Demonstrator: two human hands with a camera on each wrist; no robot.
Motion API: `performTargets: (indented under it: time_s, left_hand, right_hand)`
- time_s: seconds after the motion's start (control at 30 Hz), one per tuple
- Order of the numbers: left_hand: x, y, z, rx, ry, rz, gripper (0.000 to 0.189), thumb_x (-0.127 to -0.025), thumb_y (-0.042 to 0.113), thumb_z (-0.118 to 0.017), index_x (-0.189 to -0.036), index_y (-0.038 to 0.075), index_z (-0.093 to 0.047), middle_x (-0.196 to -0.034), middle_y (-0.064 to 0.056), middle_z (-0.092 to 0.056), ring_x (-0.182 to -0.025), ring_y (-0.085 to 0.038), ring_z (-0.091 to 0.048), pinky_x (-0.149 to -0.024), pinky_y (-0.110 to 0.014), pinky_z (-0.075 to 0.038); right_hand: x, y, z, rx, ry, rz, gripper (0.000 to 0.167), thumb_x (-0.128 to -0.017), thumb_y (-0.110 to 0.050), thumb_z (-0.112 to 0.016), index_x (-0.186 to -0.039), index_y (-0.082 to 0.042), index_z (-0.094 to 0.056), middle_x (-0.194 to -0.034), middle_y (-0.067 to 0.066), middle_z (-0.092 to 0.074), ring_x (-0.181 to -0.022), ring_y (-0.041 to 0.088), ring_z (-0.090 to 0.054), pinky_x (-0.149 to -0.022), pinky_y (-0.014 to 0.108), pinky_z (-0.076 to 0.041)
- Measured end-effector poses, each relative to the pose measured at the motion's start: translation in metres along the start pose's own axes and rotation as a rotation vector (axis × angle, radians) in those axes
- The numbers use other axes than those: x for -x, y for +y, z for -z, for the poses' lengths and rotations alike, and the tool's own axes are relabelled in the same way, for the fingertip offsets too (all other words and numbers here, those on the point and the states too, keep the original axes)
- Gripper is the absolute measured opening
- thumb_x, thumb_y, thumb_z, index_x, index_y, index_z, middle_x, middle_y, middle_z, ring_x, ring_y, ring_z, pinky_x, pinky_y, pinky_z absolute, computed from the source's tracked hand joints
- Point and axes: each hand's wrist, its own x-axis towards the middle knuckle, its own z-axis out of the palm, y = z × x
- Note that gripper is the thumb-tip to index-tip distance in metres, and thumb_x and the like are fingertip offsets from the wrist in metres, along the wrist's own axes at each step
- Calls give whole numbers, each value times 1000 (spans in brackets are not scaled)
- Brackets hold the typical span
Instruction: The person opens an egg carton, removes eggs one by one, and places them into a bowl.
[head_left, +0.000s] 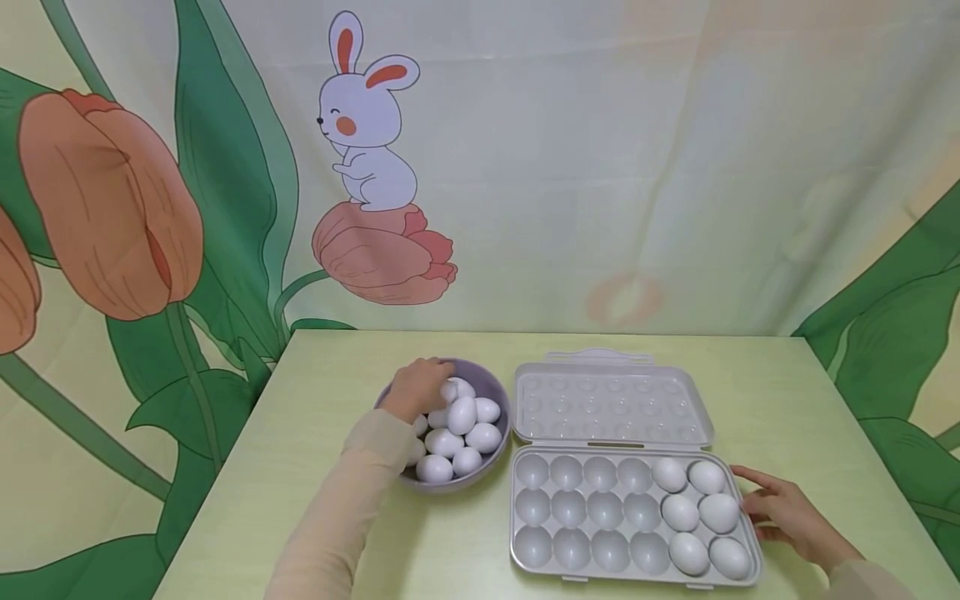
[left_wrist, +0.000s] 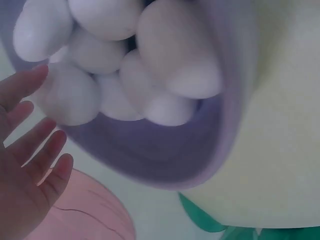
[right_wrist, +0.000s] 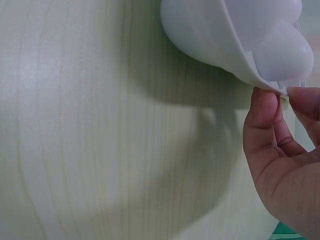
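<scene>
My left hand (head_left: 422, 388) reaches over the far left rim of a purple-grey bowl (head_left: 491, 385) heaped with white eggs (head_left: 444, 443). In the left wrist view its fingers are spread and loosely bent, with the fingertips right beside an egg (left_wrist: 72, 95). At the right, my right hand (head_left: 797, 518) pinches the side rim of a light grey egg box (head_left: 517, 533) between thumb and fingers, which the right wrist view shows close up (right_wrist: 267, 85). White eggs (head_left: 720, 512) fill the box's two right-hand columns; the other cups hold none.
The egg box's lid (head_left: 611, 404) lies folded back behind the base, close to the bowl's right side. All stand on a pale wood-grain table (head_left: 315, 392). A cloth backdrop (head_left: 555, 183) with a rabbit and tulips hangs behind the far edge.
</scene>
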Motion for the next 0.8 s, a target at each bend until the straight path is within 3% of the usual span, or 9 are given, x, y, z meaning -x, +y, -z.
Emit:
performTargets:
  time_s: [0.17,0.4,0.63,0.8]
  left_hand:
    - [-3,16,20,17,47,-51,50,-74,19,-64,-122,16,-51,-117,-7,-55,-102,-28,-54,-72,-44,-47]
    - [-7,65,41,40,98,-199,57,-75,24,-64,-128,19,-44,-122,-2,-52,-104,-23,-53,-72,-37,-48]
    - [-5,123,35,48,79,-404,58,-76,29,-65,-129,21,-43,-123,0,-52,-106,-18,-53,-78,-32,-47]
    - [1,163,19,31,39,-471,57,-77,30,-64,-129,24,-42,-121,3,-52,-104,-14,-54,-69,-28,-48]
  right_hand:
    - [0,0,0,3,-3,6,64,-83,-10,-51,-138,-2,-20,-83,2,-57,-72,16,-54,-60,31,-47]
    - [1,-1,-1,11,10,2,63,-83,-8,-50,-138,-2,-20,-82,3,-55,-71,16,-54,-59,31,-47]
    - [2,-3,0,13,7,-9,63,-83,-8,-49,-138,-2,-20,-82,3,-55,-71,16,-54,-60,31,-47]
    - [3,-3,0,4,1,-5,64,-82,-9,-51,-138,-3,-21,-82,3,-56,-72,16,-54,-60,31,-47]
